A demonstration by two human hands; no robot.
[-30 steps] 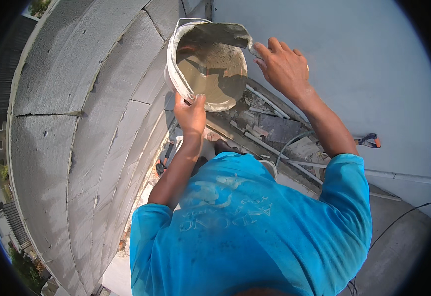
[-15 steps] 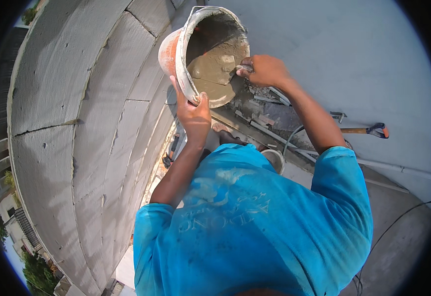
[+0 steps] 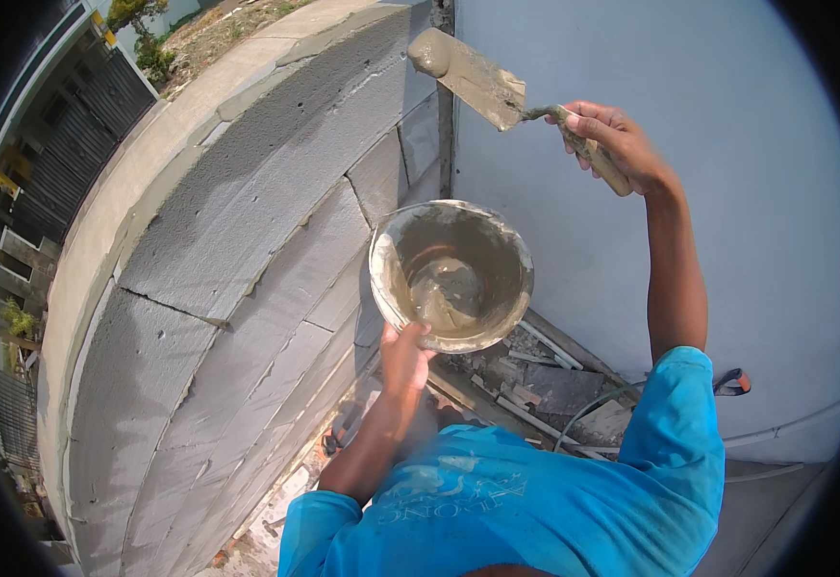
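My left hand grips the near rim of a mortar-smeared bucket, fingers closed on it. Wet grey-brown mortar lies in the bottom of the bucket. Up and to the right, my right hand is wrapped round the handle of a trowel. Its blade points left, coated with mortar, and a lump sits at the tip. The blade is above and beyond the bucket, near the far end of the grey block wall.
A smooth pale wall stands on the right and meets the block wall in a corner. Rubble, pipes and a hose lie below the bucket. A tool with an orange-tipped head is beside my right elbow.
My right hand has come out of the bucket and risen with the mortar-laden trowel. The bucket, in my left hand, is now lower in view with its mouth facing up. The view has shifted.
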